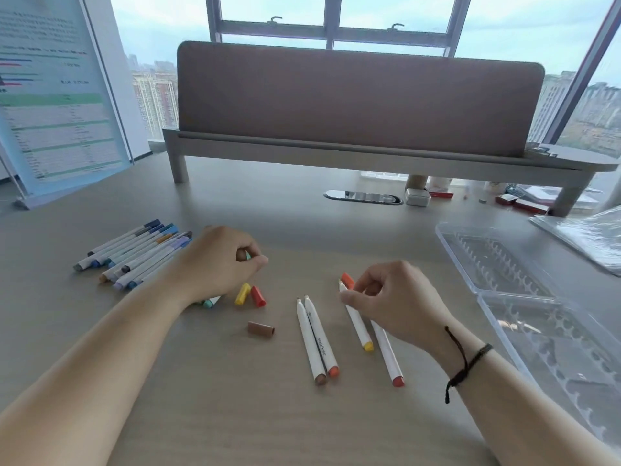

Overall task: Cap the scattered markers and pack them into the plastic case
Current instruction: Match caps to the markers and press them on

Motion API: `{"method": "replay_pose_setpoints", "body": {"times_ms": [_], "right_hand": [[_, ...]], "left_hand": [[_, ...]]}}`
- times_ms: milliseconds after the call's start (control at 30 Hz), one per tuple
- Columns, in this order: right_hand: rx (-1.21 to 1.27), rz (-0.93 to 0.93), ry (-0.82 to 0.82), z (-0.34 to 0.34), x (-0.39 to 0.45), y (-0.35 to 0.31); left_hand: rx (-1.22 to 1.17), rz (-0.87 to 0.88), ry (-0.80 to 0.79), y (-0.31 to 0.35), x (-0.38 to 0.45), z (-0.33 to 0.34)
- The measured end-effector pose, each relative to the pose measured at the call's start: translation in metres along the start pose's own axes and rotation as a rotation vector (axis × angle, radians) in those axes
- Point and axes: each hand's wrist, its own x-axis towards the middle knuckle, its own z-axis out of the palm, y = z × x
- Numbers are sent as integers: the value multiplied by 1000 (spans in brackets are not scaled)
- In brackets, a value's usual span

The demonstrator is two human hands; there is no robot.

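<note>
With a capped bundle (134, 255) lying left on the surface (235, 398) and the plastic case (504, 264) sitting empty, the right hand (396, 297) is grasping an orange cap (347, 280) while the left hand (218, 260) is pinching a teal marker (211, 301), four markers (319, 344) remaining uncapped.

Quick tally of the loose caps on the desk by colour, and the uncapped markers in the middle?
Yellow cap: 1
Red cap: 1
Brown cap: 1
Orange cap, by the right hand: 1
Uncapped markers: 4
Total: 8
</note>
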Motion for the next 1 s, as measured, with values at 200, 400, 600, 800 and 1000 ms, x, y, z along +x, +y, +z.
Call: {"method": "replay_pose_setpoints", "body": {"times_ms": [200,400,600,800,1000], "right_hand": [[-276,23,-64,3,-7,-13],[119,74,-4,5,-3,-15],[904,216,-8,-6,1,-15],[964,239,-66,-4,1,-13],[1039,223,-91,-5,0,-13]], "left_hand": [[23,9,-39,6,-3,2],[31,-26,-105,8,-3,-5],[143,-65,-315,4,-4,-21],[126,-96,-411,4,-6,-21],[140,-112,-367,7,-6,-14]]}}
